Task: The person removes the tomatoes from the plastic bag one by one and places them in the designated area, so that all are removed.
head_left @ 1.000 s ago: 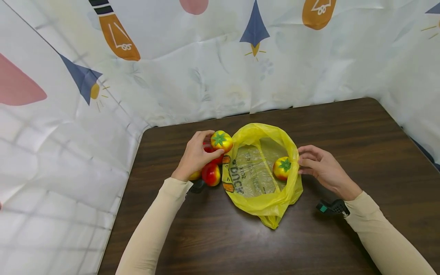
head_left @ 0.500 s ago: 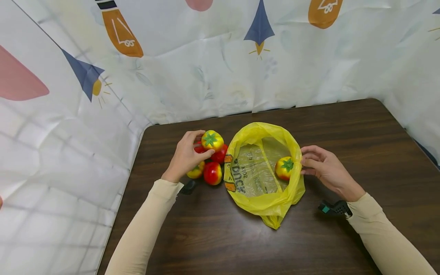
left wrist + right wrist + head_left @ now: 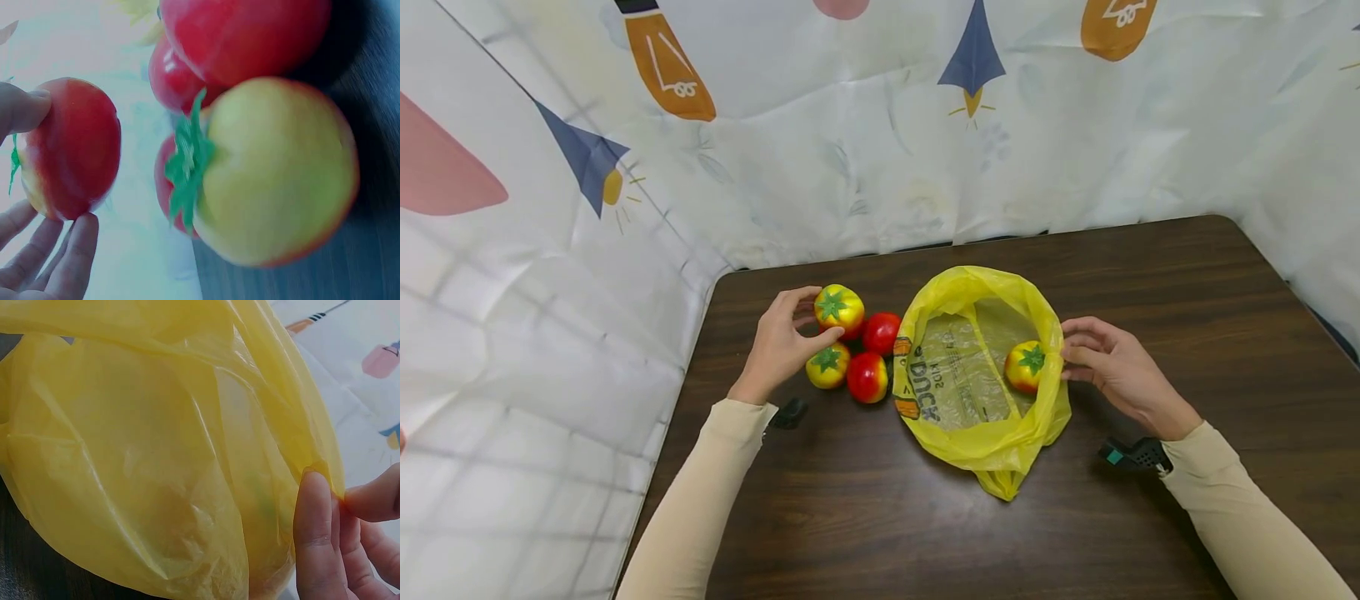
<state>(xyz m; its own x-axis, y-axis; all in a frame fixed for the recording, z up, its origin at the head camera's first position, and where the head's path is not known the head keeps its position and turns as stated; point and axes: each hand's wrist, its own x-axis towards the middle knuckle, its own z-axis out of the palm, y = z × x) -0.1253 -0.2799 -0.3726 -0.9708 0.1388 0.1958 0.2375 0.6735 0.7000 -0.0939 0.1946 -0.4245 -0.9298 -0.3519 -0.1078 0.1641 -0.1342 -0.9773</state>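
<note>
My left hand [image 3: 775,346] holds a yellow-and-red tomato [image 3: 839,312] with a green leafy top, thumb on one side and fingers on the other. In the left wrist view this tomato [image 3: 78,150] shows its red side. Close by lie another yellow tomato [image 3: 828,366] and two red ones, one nearer [image 3: 867,377] and one farther back [image 3: 882,333]. A yellow plastic bag [image 3: 992,457] stands with its mouth wide, one tomato [image 3: 1024,367] inside at the right. At the bag's right rim, my right hand [image 3: 1112,371] pinches the plastic between thumb and fingers.
The dark wooden table [image 3: 850,517] carries everything. Behind it and along its left side hangs a white printed cloth [image 3: 880,167]. A black wrist device [image 3: 1135,456] sits by the right cuff; the left cuff has a similar one [image 3: 788,414].
My left hand has moved left, away from the bag, with the tomato in its grip, uncovering the tomatoes beside it. My right hand stays at the bag's rim. The view has shifted slightly.
</note>
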